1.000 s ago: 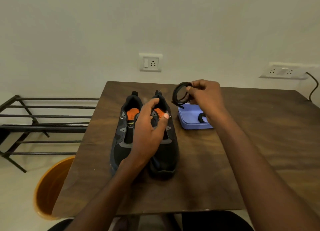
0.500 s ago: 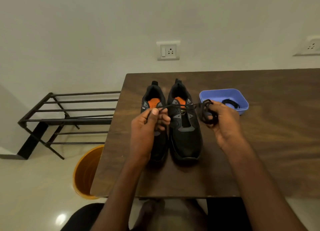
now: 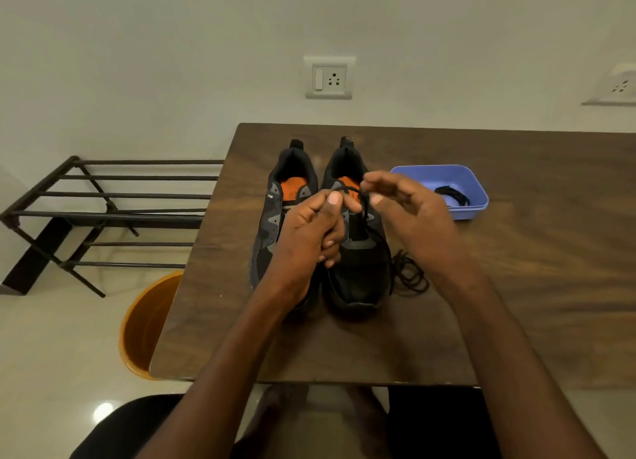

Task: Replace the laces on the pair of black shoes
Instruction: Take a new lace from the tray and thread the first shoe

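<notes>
Two black shoes with orange insoles stand side by side on the wooden table (image 3: 516, 183), toes toward me: the left shoe (image 3: 272, 214) and the right shoe (image 3: 358, 279). Neither shows a lace in its eyelets. My left hand (image 3: 309, 228) pinches one end of a black lace (image 3: 409, 272) between thumb and fingers above the shoes. My right hand (image 3: 413, 217) pinches the same lace a little farther along, over the right shoe's opening. The rest of the lace lies coiled on the table beside the right shoe.
A blue tray (image 3: 444, 176) at the back right of the shoes holds another coiled black lace (image 3: 452, 195). A black metal rack (image 3: 103, 214) stands on the floor left of the table. An orange bucket (image 3: 144, 324) sits below the table's left edge.
The coiled lace has come out of my right hand's grip and dropped onto the table beside the right shoe. Both hands have drawn closer together over the shoes.
</notes>
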